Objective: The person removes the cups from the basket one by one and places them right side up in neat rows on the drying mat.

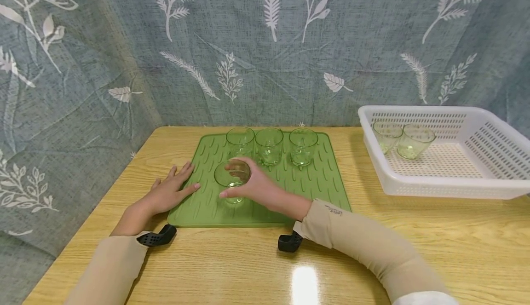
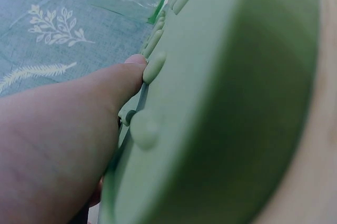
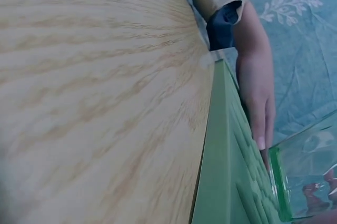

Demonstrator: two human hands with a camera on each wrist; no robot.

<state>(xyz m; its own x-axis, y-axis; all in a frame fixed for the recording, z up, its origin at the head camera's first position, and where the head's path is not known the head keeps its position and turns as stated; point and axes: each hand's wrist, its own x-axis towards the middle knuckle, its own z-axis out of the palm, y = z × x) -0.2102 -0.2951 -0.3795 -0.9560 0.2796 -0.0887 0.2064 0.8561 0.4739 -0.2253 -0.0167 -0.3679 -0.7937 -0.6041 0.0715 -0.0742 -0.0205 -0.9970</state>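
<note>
Sleeves, right hand gripping glass; left splayed

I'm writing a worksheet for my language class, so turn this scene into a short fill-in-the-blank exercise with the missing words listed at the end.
1. The right hand grips one glass over a mat whose colour is ____.
2. Behind that glass, the row of upright glasses on the mat numbers ____.
3. The glasses inside the basket number ____.
4. From the person's side, the basket stands to the ____ of the mat.

Missing words: green; three; two; right.
</note>
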